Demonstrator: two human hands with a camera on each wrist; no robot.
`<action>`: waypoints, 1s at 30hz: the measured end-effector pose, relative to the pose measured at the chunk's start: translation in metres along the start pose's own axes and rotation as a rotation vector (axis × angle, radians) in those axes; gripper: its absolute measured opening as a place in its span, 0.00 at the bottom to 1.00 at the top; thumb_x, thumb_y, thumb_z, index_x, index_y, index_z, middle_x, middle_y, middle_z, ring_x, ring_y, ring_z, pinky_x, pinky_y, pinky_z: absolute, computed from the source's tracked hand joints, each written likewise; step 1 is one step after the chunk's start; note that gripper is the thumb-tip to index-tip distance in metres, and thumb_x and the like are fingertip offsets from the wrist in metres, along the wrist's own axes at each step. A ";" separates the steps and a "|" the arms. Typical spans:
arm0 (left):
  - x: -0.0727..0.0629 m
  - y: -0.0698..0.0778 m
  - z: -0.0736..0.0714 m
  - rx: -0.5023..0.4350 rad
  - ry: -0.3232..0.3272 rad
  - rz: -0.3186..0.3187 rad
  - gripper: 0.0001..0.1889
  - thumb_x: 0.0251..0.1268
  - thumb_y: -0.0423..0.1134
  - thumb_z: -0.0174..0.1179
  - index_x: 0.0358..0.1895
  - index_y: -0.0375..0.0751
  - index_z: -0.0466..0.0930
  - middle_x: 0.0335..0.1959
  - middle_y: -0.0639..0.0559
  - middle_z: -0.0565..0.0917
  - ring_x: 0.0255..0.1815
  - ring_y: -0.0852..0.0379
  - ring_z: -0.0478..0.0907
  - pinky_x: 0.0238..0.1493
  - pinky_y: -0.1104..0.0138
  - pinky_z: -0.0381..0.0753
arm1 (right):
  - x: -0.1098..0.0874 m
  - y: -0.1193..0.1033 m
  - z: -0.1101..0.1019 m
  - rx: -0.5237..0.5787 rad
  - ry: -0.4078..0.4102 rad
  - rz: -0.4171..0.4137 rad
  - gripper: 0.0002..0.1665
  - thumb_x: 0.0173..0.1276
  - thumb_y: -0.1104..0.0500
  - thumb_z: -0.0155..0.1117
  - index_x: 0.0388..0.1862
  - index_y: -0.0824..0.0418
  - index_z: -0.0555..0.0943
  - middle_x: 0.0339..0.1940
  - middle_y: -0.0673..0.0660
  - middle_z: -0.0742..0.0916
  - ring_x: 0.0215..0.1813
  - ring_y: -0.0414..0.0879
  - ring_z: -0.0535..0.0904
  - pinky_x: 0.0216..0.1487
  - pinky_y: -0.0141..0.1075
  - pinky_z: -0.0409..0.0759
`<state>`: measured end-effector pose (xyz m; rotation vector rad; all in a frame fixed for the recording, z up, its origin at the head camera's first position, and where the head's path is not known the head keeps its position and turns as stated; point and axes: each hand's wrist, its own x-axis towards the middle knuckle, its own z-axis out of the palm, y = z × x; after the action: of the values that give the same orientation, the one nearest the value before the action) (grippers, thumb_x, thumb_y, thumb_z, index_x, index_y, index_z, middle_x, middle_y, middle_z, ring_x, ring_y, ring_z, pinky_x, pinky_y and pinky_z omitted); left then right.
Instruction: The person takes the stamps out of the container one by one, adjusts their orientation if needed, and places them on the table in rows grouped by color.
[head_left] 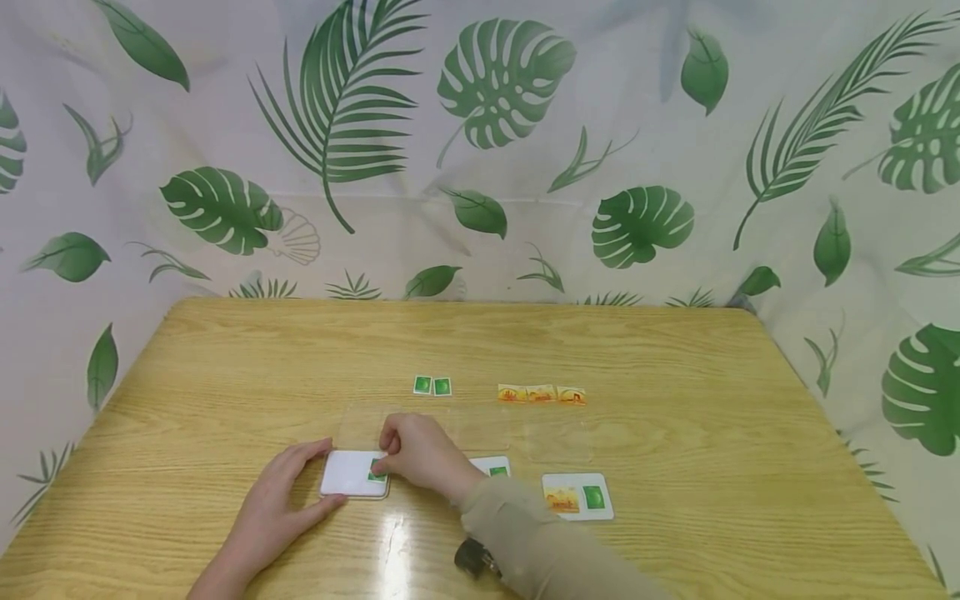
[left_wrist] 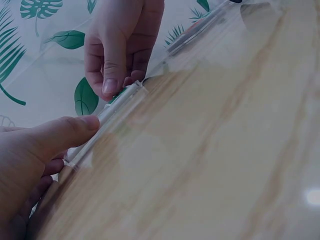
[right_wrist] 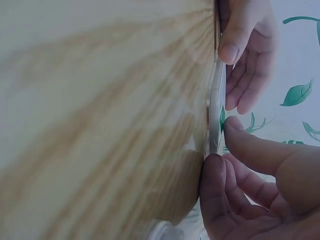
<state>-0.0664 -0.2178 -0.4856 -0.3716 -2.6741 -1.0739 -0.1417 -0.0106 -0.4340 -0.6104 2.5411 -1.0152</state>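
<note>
My left hand (head_left: 281,500) holds a thick white card (head_left: 345,477) with rounded corners at its left end, index finger at the far edge and thumb at the near edge. The card lies flat on the table. At the card's right end my right hand (head_left: 423,454) has its thumb on a small green square (head_left: 374,473), partly hidden by the fingers. The right wrist view shows that thumb on the green square (right_wrist: 222,117) and the index fingertip beside the card's end. In the left wrist view, the left thumb (left_wrist: 75,131) lies along the card's edge.
Right of it, a second white card (head_left: 480,462) is partly covered by my right forearm. Another white card (head_left: 603,512) bears an orange picture and a green square. Clear plastic pieces (head_left: 558,442) lie behind. Farther back are two green squares (head_left: 442,387) and orange pictures (head_left: 541,393).
</note>
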 end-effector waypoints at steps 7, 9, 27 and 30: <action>0.000 0.000 0.000 -0.010 -0.006 -0.006 0.35 0.47 0.43 0.75 0.60 0.38 0.72 0.54 0.48 0.78 0.57 0.45 0.72 0.58 0.45 0.68 | -0.001 -0.002 -0.001 -0.017 0.008 0.002 0.15 0.50 0.62 0.78 0.28 0.59 0.76 0.22 0.46 0.76 0.26 0.37 0.69 0.28 0.26 0.69; 0.000 0.000 0.000 -0.011 -0.010 -0.010 0.35 0.47 0.43 0.75 0.60 0.38 0.72 0.55 0.48 0.78 0.57 0.44 0.71 0.58 0.45 0.68 | -0.002 -0.003 -0.001 -0.012 0.004 0.005 0.15 0.50 0.63 0.78 0.28 0.59 0.77 0.22 0.47 0.76 0.26 0.37 0.69 0.28 0.26 0.69; 0.000 0.000 0.000 0.003 -0.004 -0.004 0.34 0.47 0.42 0.75 0.60 0.38 0.73 0.54 0.49 0.79 0.57 0.46 0.72 0.58 0.47 0.69 | -0.003 0.000 0.001 0.005 -0.007 -0.012 0.14 0.50 0.66 0.76 0.31 0.59 0.79 0.25 0.47 0.78 0.30 0.38 0.71 0.31 0.26 0.72; 0.000 0.000 0.000 0.007 0.000 -0.001 0.34 0.47 0.42 0.75 0.59 0.38 0.73 0.54 0.49 0.79 0.57 0.46 0.72 0.58 0.48 0.69 | -0.003 0.000 0.001 0.014 -0.014 -0.014 0.13 0.52 0.67 0.75 0.30 0.58 0.78 0.25 0.47 0.77 0.29 0.38 0.71 0.31 0.26 0.71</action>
<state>-0.0668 -0.2177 -0.4854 -0.3692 -2.6775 -1.0647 -0.1384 -0.0095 -0.4336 -0.6300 2.5189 -1.0283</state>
